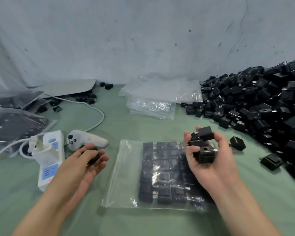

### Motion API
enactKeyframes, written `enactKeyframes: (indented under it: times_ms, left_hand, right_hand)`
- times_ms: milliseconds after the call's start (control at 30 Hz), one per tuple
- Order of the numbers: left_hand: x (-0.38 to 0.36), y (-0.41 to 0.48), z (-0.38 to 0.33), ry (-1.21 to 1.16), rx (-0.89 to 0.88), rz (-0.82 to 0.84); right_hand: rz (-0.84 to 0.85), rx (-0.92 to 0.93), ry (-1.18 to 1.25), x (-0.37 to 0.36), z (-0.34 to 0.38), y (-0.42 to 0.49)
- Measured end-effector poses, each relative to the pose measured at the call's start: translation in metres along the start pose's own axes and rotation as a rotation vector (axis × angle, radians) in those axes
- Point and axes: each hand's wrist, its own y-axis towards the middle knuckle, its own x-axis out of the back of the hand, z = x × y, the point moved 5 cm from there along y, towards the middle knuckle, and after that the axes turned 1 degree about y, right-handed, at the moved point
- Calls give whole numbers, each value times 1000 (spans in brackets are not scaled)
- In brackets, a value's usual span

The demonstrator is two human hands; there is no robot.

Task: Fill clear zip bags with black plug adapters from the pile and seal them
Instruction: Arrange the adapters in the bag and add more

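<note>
Here, right hand [217, 167] sat palm-up, fingers curled round handful of adapters [203, 150], above far right corner of bag [124, 176]. Left hand [80, 163] pinched one adapter [93, 156], blurred, left of bag. Bag lay flat on table [143, 126]; adapters inside sat in rows running away from person. Zip end: could not tell. Adapters probably light, hard, smooth; best gripped by flat sides, clear of prongs. Bag film looked thin, floppy, slippery. Pile [262, 103] lay right.

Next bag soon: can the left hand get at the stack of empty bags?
Probably: only bare cloth lies between the left hand and the stack of empty bags, but it holds an adapter.
</note>
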Motion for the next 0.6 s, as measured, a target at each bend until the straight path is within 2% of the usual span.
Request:
enactKeyframes:
  times_ms: [167,333,433,600]
  left_hand:
    - [4,5,4,506,-83,-18]
    - [-2,-1,-3,942,-254,134]
    - [-7,-3,0,980,-273,212]
    - [-7,-9,9,890,-252,338]
  right_hand:
    - [20,6,-87,8,-2,-1]
    - [22,17,-137,10,-3,0]
    - [34,10,-150,9,-6,2]
    - [36,13,-151,9,-12,8]
